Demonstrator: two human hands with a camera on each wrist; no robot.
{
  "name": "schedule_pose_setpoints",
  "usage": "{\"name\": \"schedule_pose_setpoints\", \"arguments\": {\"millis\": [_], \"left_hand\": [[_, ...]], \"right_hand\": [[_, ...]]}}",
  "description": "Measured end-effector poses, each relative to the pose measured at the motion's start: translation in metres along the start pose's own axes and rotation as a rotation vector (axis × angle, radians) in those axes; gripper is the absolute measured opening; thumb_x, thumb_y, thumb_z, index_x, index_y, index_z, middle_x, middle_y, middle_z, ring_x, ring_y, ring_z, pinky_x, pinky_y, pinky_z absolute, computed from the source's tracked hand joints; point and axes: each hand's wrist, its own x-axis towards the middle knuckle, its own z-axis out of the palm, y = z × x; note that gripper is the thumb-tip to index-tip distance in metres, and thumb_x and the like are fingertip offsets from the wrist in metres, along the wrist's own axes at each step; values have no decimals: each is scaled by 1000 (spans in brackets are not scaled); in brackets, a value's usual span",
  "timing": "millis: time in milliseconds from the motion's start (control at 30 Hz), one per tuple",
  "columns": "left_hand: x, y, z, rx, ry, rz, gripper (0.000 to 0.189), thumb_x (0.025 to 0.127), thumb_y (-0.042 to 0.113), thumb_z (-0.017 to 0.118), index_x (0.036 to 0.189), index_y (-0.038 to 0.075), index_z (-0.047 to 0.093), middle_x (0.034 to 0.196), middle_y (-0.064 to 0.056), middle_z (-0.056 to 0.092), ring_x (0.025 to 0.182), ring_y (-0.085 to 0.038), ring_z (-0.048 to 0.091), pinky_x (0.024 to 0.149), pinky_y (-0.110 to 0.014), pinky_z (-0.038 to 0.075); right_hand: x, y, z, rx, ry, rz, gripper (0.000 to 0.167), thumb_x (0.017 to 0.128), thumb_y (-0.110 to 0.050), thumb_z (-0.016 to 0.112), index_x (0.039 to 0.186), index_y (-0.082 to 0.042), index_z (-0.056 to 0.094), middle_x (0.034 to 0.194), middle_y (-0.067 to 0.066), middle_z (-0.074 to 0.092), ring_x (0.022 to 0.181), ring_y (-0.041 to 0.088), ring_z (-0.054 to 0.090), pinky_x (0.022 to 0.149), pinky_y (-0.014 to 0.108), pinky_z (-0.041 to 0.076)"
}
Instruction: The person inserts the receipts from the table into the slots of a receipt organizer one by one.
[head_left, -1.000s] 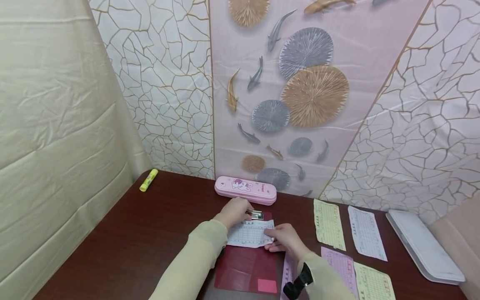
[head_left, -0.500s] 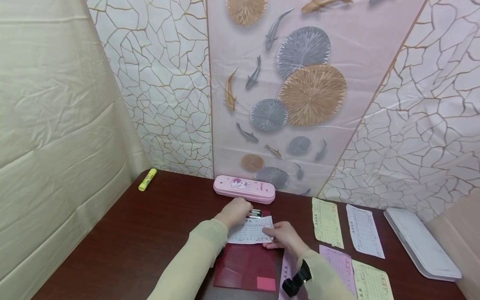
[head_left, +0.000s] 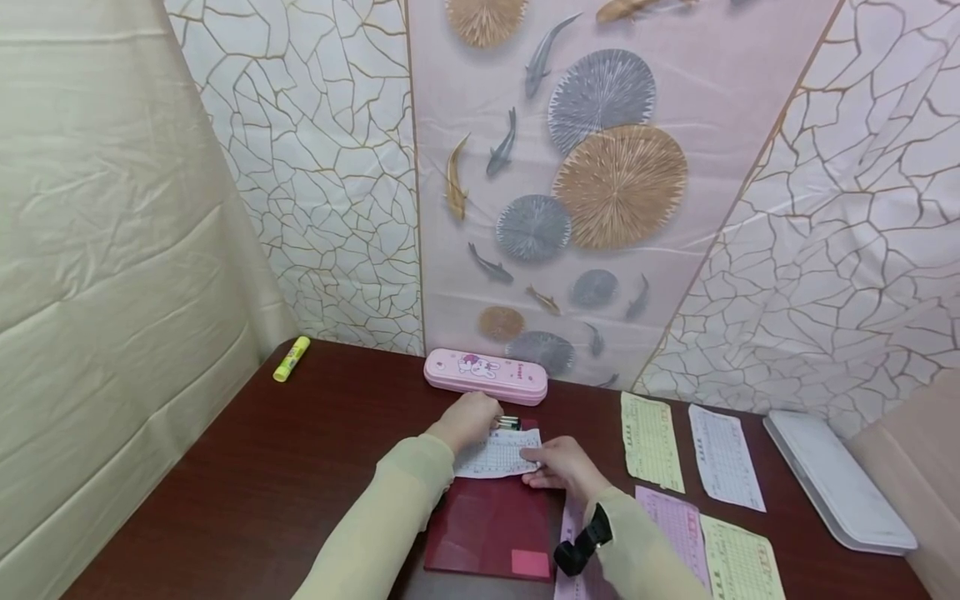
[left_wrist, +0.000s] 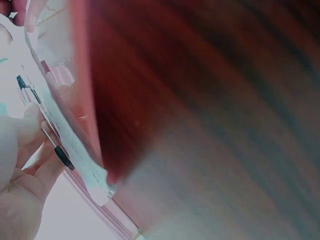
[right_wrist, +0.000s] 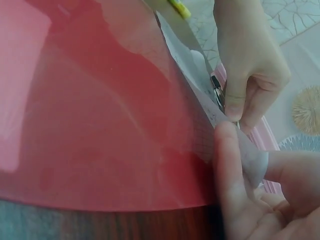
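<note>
Looks like a desk corner for paperwork or study, screened by cloth; cannot be pinned down as home, classroom or office. Is furnished with a dark reddish-brown, wood-grained table (head_left: pixel 225 467). Is walled behind by a wrinkled white cloth with gold crack lines (head_left: pixel 352 167) and a pale pink panel of printed carp (head_left: pixel 517 200), leftward by a creased cream drape (head_left: pixel 112 250). Suggests desk work through a glossy red clipboard (head_left: pixel 487 533), a pale yellow printed form (head_left: pixel 651 442) and a rounded pink rabbit-print case (head_left: pixel 486 377).

Pencil case (head_left: pixel 486 377) behind clipboard (head_left: pixel 480 525), glue stick (head_left: pixel 292 359) at left, loose sheets (head_left: pixel 651 442) at right.
</note>
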Motion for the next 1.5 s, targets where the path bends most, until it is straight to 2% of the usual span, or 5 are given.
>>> {"name": "schedule_pose_setpoints", "arguments": {"millis": [267,500,833,1133,1500], "left_hand": [[-1,1,-4,8,-1,3,12,85,12,65,76,17,71,75,4,68,82,-16,65,76,-30,51],[-2,2,-2,33,42,66,24,78,4,66,60,17,56,60,6,54,64,-13,52,64,-27,46],[-5,-1,1,81,84,132,28,69,-1,65,55,18,51,55,9,51,59,-9,48,58,-25,44],[-1,3,2,6,13,-12,24,78,5,66,60,17,56,60,6,54,62,-10,47,60,-25,43],[-4,3,-2,-19,7,-36,7,83,13,69,86,18,73,83,6,70,85,-12,65,77,-27,51]], "right_hand": [[6,-4,3,18,15,-7,20,88,-8,65,95,9,58,67,10,64,52,14,64,55,26,56],[6,-9,5,48,35,2,22,88,-6,64,97,10,54,67,10,63,50,13,63,53,25,55],[10,-8,6,44,41,8,25,87,-8,66,99,10,53,66,10,64,50,13,63,52,25,55],[8,-10,2,-34,13,8,20,87,-10,67,93,8,59,65,11,64,51,14,64,52,25,55],[0,-12,-13,-203,-68,-11,12,84,-4,68,83,7,65,63,10,66,54,14,64,56,29,56]]}}
